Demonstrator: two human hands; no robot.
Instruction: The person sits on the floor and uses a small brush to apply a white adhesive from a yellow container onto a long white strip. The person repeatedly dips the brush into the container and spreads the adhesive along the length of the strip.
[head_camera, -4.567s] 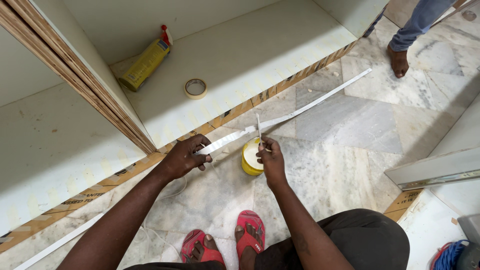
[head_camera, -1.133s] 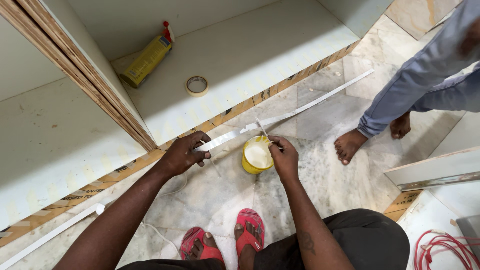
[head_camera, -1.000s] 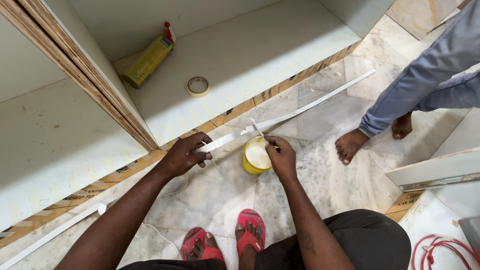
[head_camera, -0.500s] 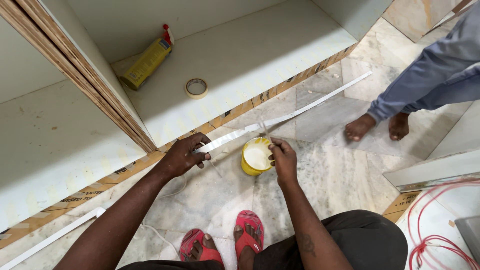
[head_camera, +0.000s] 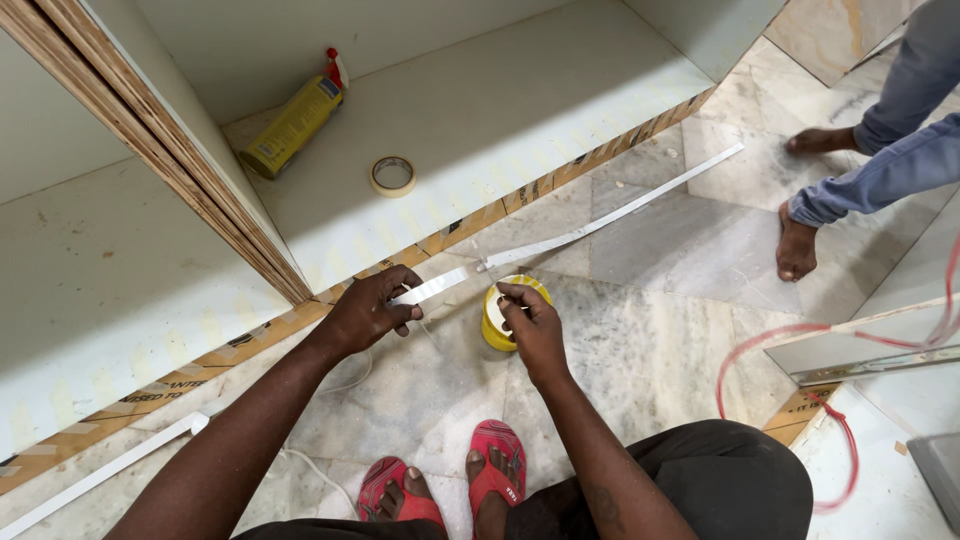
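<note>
— Since the frame half a second before, what had changed?

— Mostly the other person: the bare feet (head_camera: 797, 243) in blue trousers had stepped apart at the right edge, one near the far end of the strip, one further back. A red cable (head_camera: 760, 345) had swung further into view over the marble floor (head_camera: 660, 330). The worker's own hands had hardly shifted.

— What did the left hand do?

— The left hand (head_camera: 372, 312) was clenched on the long white edge strip (head_camera: 560, 238), fingers curled over it with the thumb beneath, just in front of the cabinet's raw plywood edge (head_camera: 470, 222).

— And the right?

— The right hand (head_camera: 532, 322) sat over the small yellow tin (head_camera: 497, 322) on the floor, fingertips pinched together above its open top. Something thin seemed held between them, but I could not tell what it was.

— Where did the strip lie?

— It ran diagonally from the left hand, past the tin, out across the marble toward the upper right. A second white length (head_camera: 100, 470) lay along the floor at lower left.

— Anything else about?

— Inside the cabinet, on its pale bottom panel (head_camera: 520, 120), lay a yellow bottle (head_camera: 293, 122) on its side with a red cap, and a roll of masking tape (head_camera: 393, 175) lay flat near it. Red sandals (head_camera: 455, 488) showed on the worker's feet below.
</note>
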